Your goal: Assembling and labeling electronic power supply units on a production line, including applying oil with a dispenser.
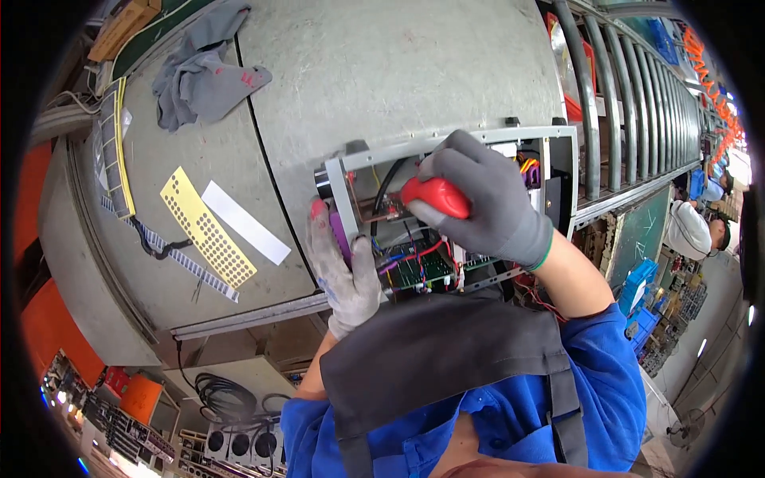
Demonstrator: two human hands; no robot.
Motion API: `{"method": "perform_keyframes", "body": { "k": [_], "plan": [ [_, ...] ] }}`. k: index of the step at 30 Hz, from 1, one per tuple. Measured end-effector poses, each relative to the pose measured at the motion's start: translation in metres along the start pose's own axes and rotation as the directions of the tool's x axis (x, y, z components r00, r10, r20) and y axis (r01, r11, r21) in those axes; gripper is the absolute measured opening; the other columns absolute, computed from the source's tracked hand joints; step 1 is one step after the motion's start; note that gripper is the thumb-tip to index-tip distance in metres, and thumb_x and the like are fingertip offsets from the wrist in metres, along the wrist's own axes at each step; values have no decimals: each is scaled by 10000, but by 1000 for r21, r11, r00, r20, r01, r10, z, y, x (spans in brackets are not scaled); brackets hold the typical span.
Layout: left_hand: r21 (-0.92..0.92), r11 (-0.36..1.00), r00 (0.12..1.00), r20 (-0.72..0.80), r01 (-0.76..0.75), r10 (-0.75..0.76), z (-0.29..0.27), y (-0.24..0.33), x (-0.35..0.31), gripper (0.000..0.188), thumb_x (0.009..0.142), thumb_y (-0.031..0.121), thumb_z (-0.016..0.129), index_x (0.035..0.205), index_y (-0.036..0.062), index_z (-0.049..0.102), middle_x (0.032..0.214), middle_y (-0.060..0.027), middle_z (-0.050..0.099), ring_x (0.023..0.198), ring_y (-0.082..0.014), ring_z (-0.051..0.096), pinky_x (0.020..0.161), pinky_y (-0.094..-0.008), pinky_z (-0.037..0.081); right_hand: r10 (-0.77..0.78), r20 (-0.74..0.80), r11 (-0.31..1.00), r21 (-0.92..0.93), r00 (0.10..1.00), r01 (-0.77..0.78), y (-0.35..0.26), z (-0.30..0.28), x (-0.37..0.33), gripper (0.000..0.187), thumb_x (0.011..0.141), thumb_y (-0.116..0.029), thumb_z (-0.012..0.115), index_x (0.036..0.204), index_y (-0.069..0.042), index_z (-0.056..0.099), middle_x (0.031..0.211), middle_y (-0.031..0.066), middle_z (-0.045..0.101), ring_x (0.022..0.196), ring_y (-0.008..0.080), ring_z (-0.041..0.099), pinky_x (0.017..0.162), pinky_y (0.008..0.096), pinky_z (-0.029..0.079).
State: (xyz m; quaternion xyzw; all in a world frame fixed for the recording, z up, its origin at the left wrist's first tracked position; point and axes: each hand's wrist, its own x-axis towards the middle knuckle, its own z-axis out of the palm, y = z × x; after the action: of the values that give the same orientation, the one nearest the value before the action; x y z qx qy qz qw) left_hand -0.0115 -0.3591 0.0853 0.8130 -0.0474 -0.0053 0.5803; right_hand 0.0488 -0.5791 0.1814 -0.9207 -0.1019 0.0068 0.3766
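An open metal equipment case (pixel 458 139) lies near the table's front edge, with wires and a green circuit board (pixel 426 269) inside. My right hand (pixel 498 203), in a dark grey glove, is closed round the red handle of a screwdriver (pixel 437 197) over the case's interior. Its tip is hard to make out, close to a copper-coloured part (pixel 384 209). My left hand (pixel 343 271), in a stained pale glove, grips the case's left end, thumb and fingers either side of a purple part (pixel 341 233).
Left on the table lie a yellow sheet of dark dots (pixel 209 227), a white strip (pixel 245 223), a label strip (pixel 183 259) and a grey cloth (pixel 209 76). A metal roller conveyor (pixel 613 103) borders the table on the right. Coiled black cable (pixel 225 396) sits below the front edge.
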Motion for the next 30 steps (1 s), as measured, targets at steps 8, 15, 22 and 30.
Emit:
{"method": "perform_keyframes", "body": {
  "k": [8,15,22,30],
  "plan": [
    [-146,989,1000,-14,25,-27,6,-16,-9,629,992,107,517,1544,-14,241,1566,-266,307,1448,-435,297,1177,-523,267,51,52,999,7,997,-51,12,14,8,320,747,-195,812,970,-104,603,917,90,558,763,307,653,633,394,521],
    [-127,990,999,16,52,-51,6,-9,-3,629,993,58,462,1551,-38,190,1590,-220,247,1387,-329,400,1122,-460,391,44,37,999,-17,998,-43,9,11,8,317,743,-166,836,962,-81,624,869,101,568,727,297,624,629,362,517],
    [-31,999,999,48,8,-7,5,-6,0,622,992,96,492,1539,-48,233,1556,-218,315,1363,-310,422,1117,-444,383,35,34,998,-57,999,-33,15,28,0,337,743,-164,837,982,-61,622,907,104,582,762,284,632,671,352,522],
    [409,873,960,33,-268,279,-12,24,24,714,879,205,708,1497,49,387,1471,-276,427,1366,-444,390,1128,-583,270,537,-550,802,567,639,-186,29,-90,-83,294,812,-184,704,1028,-8,612,1047,94,605,983,182,596,923,331,474]
  ]
}}
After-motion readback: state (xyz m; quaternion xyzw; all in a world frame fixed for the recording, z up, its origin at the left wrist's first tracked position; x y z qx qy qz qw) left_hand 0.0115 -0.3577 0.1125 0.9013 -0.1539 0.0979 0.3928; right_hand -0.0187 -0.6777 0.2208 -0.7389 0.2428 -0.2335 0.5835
